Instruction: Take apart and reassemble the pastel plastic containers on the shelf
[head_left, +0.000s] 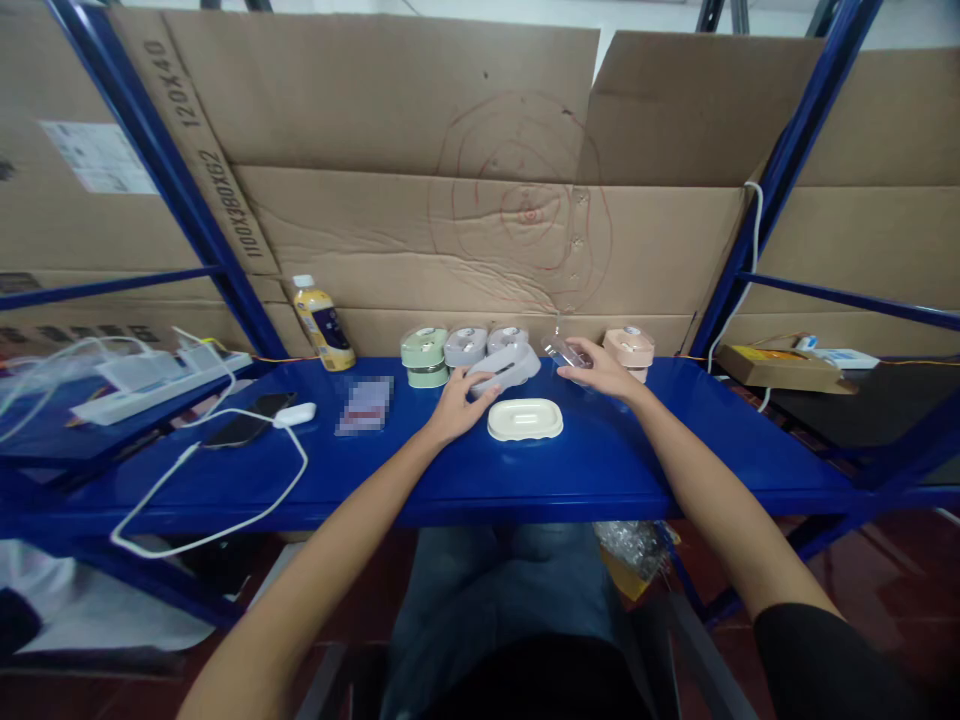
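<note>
My left hand [459, 400] is closed around a pale grey device [504, 368] tipped on its side on the blue shelf [585, 470]. My right hand [600, 368] grips a small clear plastic piece [561, 350] just right of that device. A cream oval lid or tray [525, 419] lies flat in front of both hands. Behind them stands a row of similar round devices: a green one [424, 356], two grey ones [465, 346] and a peach one [631, 348] past my right hand.
A yellow drink bottle [321, 324] stands at the back left. A blurred card [364, 404], a black phone [247, 420] with white charger cable [225, 470] and a white power strip [150, 385] lie to the left. Cardboard sheets [420, 200] line the back; a flat box [780, 366] rests right.
</note>
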